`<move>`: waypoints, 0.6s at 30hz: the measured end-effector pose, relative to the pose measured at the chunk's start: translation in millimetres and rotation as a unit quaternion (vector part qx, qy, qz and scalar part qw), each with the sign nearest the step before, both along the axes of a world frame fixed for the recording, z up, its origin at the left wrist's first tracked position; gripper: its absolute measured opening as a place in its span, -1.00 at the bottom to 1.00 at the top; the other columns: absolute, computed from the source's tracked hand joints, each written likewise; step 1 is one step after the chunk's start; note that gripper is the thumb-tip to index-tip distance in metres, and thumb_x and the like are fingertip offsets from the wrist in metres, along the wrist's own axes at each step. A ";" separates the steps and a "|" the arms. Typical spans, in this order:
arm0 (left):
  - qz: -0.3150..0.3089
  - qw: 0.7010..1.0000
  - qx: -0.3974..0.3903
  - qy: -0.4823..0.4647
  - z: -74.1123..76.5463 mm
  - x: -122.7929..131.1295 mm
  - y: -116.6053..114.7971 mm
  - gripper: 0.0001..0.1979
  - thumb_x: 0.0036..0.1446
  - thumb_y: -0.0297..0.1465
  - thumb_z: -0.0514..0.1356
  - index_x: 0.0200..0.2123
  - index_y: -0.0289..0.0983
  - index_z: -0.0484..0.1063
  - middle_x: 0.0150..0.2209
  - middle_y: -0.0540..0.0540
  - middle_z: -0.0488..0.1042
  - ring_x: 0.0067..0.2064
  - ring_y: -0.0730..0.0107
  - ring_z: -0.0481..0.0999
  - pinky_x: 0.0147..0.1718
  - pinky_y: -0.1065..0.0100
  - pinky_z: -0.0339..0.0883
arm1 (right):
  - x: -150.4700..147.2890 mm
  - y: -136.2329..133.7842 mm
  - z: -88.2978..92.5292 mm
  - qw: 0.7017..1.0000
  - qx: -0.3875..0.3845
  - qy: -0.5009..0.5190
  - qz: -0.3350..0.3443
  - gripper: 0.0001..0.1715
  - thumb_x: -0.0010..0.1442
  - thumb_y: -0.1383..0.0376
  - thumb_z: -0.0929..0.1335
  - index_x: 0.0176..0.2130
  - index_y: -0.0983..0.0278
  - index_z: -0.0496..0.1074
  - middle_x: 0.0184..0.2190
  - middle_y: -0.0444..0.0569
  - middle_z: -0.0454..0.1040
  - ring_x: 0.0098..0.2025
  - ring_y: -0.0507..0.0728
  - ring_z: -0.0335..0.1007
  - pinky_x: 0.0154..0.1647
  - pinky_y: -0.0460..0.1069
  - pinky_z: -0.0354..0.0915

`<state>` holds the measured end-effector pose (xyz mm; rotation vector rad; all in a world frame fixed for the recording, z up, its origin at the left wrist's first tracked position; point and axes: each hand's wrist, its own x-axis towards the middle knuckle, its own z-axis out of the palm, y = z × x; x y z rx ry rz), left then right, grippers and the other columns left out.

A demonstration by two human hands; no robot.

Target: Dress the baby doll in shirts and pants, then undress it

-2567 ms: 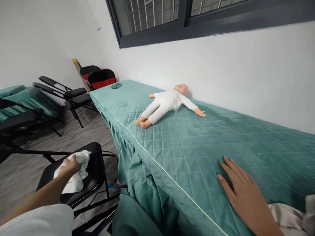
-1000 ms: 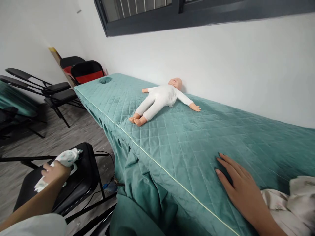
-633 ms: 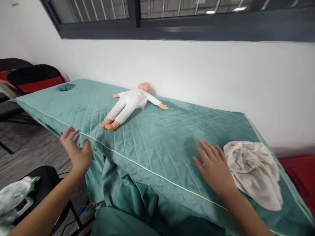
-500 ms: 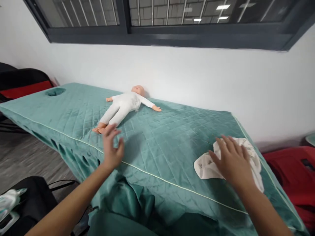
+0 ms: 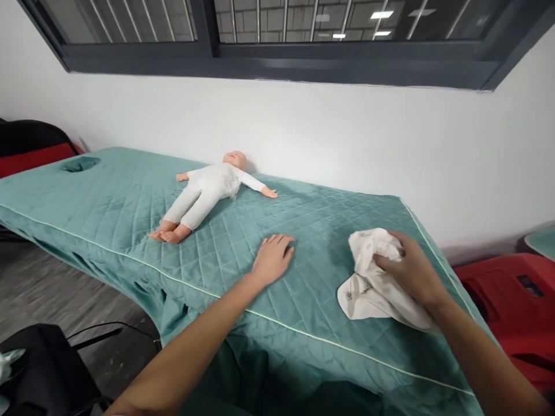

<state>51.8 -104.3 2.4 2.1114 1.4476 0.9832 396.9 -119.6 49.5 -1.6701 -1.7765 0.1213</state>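
My right hand grips a crumpled white piece of baby clothing with small dark prints, at the right end of the bed. Part of the cloth is lifted between thumb and fingers, while its lower edge rests on the green quilted cover. My left hand is over the middle of the cover with its fingers stretched out, holding nothing. Whether its palm touches the cover I cannot tell. Further back, a baby doll in white lies face up, arms spread, its head near the wall.
A white wall with a dark-framed window runs behind the bed. Red hard-looking cases or seats stand at the right. A black chair is at the lower left. The bed has a hole at its left end.
My right hand has closed on the clothing and raised part of it. My left hand has moved right, away from the doll's feet. The view has shifted slightly.
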 end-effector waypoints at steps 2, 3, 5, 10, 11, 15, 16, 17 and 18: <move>-0.018 0.994 -0.030 -0.099 1.3 -3.2 -3.9 -0.76 0.30 -0.27 0.16 -0.04 -0.16 0.54 0.02 -0.17 0.59 0.06 0.05 0.51 0.16 0.00 0.25 | -41.5 7.0 4.0 0.995 -0.046 0.087 0.029 -0.17 0.10 0.04 0.46 0.27 0.23 0.30 0.17 0.22 0.42 0.10 0.36 0.45 0.14 0.24 0.35; -0.033 0.984 -0.053 -0.164 1.7 -4.7 -5.6 -0.73 0.30 -0.22 0.17 -0.03 -0.16 0.53 0.02 -0.18 0.59 0.05 0.07 0.53 0.15 0.03 0.27 | -63.7 10.7 6.3 0.992 -0.043 0.108 0.046 -0.18 0.08 0.06 0.46 0.27 0.23 0.31 0.19 0.20 0.41 0.12 0.35 0.43 0.16 0.25 0.33; -0.062 0.949 -0.097 -0.292 2.1 -7.0 -7.6 -0.64 0.28 -0.14 0.20 0.04 -0.19 0.50 0.05 -0.20 0.58 0.06 0.09 0.55 0.14 0.08 0.31 | -106.4 18.8 10.7 0.985 -0.031 0.144 0.091 -0.17 0.07 0.07 0.48 0.26 0.22 0.32 0.23 0.17 0.36 0.15 0.33 0.38 0.21 0.25 0.30; -0.043 0.860 -0.102 -0.498 -2.2 -10.4 -6.4 -0.22 -0.06 -0.02 0.46 0.19 -0.22 0.40 0.24 -0.25 0.45 0.27 0.01 0.40 0.24 0.12 0.26 | -175.6 41.7 16.4 0.952 -0.067 0.212 0.210 -0.15 0.15 0.12 0.45 0.33 0.16 0.19 0.31 0.16 0.25 0.22 0.28 0.32 0.22 0.24 0.31; -0.033 0.844 -0.105 -0.525 -3.3 -11.1 -6.1 -0.18 -0.07 -0.01 0.46 0.20 -0.23 0.38 0.25 -0.25 0.43 0.29 0.00 0.37 0.26 0.11 0.24 | -181.5 46.0 15.1 0.938 -0.086 0.225 0.251 -0.19 0.18 0.14 0.43 0.34 0.14 0.18 0.33 0.14 0.23 0.24 0.26 0.31 0.23 0.23 0.31; -0.006 0.817 -0.121 -0.564 -3.2 -12.8 -7.4 -0.21 -0.01 -0.13 0.46 0.25 -0.23 0.33 0.28 -0.24 0.40 0.32 0.06 0.36 0.31 0.11 0.20 | -185.4 59.6 -7.0 0.887 -0.136 0.281 0.339 -0.28 0.23 0.19 0.38 0.32 0.13 0.20 0.34 0.09 0.27 0.27 0.22 0.31 0.27 0.22 0.29; -0.004 0.821 -0.125 -0.557 -2.2 -12.9 -7.9 -0.18 -0.03 -0.20 0.49 0.27 -0.21 0.31 0.29 -0.23 0.40 0.31 0.07 0.37 0.30 0.12 0.21 | -183.5 61.5 -15.7 0.887 -0.135 0.286 0.336 -0.27 0.23 0.19 0.39 0.33 0.13 0.18 0.34 0.10 0.26 0.28 0.23 0.31 0.28 0.22 0.28; -0.002 0.825 -0.129 -0.550 -1.1 -12.9 -8.1 -0.15 -0.06 -0.26 0.50 0.29 -0.18 0.28 0.29 -0.21 0.40 0.30 0.08 0.38 0.29 0.12 0.23 | -181.5 62.7 -24.5 0.892 -0.133 0.281 0.330 -0.23 0.22 0.20 0.39 0.34 0.14 0.15 0.35 0.11 0.25 0.29 0.23 0.31 0.29 0.22 0.27; 0.000 0.827 -0.133 -0.546 -0.1 -12.9 -8.1 -0.12 -0.09 -0.30 0.51 0.29 -0.16 0.27 0.28 -0.20 0.40 0.29 0.07 0.40 0.28 0.12 0.26 | -179.6 63.1 -32.5 0.902 -0.126 0.261 0.321 -0.19 0.22 0.20 0.40 0.37 0.13 0.10 0.37 0.12 0.24 0.29 0.24 0.31 0.29 0.22 0.27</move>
